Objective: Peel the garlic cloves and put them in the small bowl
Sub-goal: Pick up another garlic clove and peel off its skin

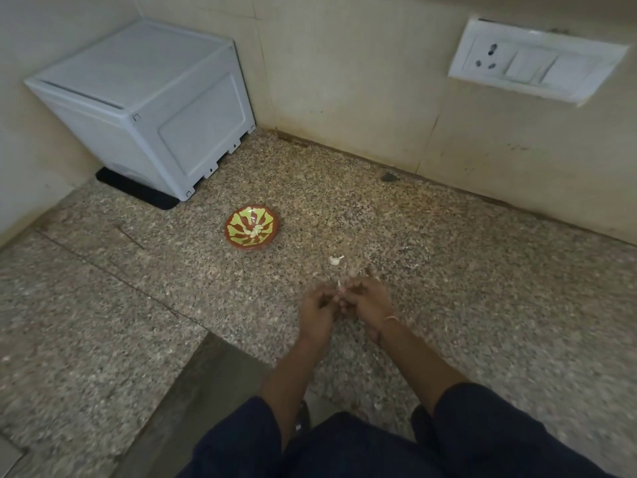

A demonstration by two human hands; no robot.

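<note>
Both hands work near the front edge of the speckled counter (465,288): the left hand (317,307) and the right hand (368,298) pinch one garlic clove (339,288), perhaps half peeled. If it slips, it can roll off, as the small bowl (228,226) stands well apart. A white box (148,105) fills the back left corner.
</note>
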